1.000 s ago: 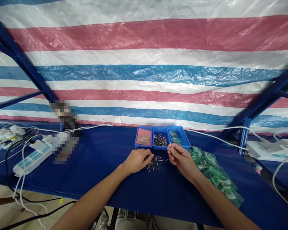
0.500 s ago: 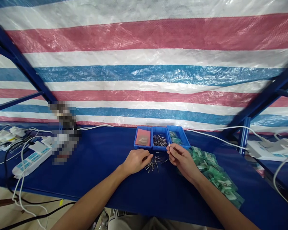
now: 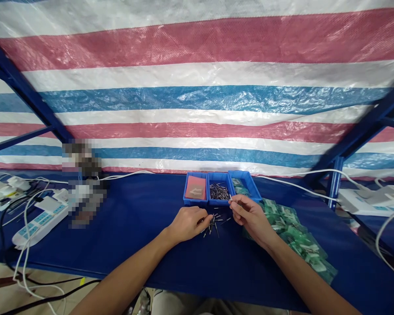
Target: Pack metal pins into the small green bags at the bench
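Note:
My left hand (image 3: 188,223) rests on the blue table with its fingers curled, fingertips touching a scatter of small metal pins (image 3: 213,223). My right hand (image 3: 249,215) hovers just right of that scatter and pinches one thin metal pin upright between thumb and fingers. Right behind both hands stand three small blue bins: the left bin (image 3: 195,189) holds a red sheet, the middle bin (image 3: 219,191) holds several metal pins, and the right bin (image 3: 244,186) holds green packets.
A pile of green packets (image 3: 298,240) lies along my right forearm. White power strips (image 3: 39,214) and cables sit at the far left, another strip (image 3: 364,201) at the right. A striped tarp hangs behind. Blue shelf struts rise on both sides.
Both hands stay almost where they were. My left fingers have shifted slightly toward the scattered pins. The view has tilted a little.

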`<state>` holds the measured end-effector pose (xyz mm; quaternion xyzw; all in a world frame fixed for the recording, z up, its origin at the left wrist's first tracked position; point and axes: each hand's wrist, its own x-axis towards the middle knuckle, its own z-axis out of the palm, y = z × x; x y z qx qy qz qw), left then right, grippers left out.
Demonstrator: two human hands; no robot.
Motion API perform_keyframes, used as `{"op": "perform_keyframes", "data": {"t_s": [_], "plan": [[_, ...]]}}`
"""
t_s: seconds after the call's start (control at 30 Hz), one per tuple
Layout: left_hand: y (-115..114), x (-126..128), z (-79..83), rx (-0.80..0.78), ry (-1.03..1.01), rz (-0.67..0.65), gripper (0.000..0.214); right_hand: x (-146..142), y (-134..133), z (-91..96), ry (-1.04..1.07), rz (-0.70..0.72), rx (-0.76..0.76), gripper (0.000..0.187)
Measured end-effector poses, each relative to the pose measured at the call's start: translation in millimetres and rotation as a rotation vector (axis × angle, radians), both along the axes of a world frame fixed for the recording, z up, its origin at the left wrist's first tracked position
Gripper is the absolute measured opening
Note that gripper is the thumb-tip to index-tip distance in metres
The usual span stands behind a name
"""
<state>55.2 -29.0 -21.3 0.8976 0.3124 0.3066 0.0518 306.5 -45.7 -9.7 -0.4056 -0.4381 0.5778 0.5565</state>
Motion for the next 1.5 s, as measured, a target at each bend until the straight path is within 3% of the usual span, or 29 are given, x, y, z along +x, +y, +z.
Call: {"op": "perform_keyframes", "data": {"t_s": [0.77, 1.1, 1.4, 1.5], "plan": [[0.9, -2.6, 1.1, -0.057, 0.066, 0.023, 0.045, -3.7, -0.3, 2.6, 0.016, -0.008, -0.003, 0.036], [3.1, -3.9, 2.1, -0.098, 0.093, 0.025, 0.041, -0.7, 0.6, 1.0, -0.284, -0.089, 0.120, 0.037], [3.1, -4.2, -0.7, -0.107, 0.071, 0.032, 0.034, -4.5, -1.3, 5.3, 0.049, 0.092, -0.104, 0.043], [2.3, -3.8, -0.6, -0.112, 0.068, 0.027, 0.032, -4.4, -2.4, 7.4, 0.061, 0.085, -0.108, 0.043]]}}
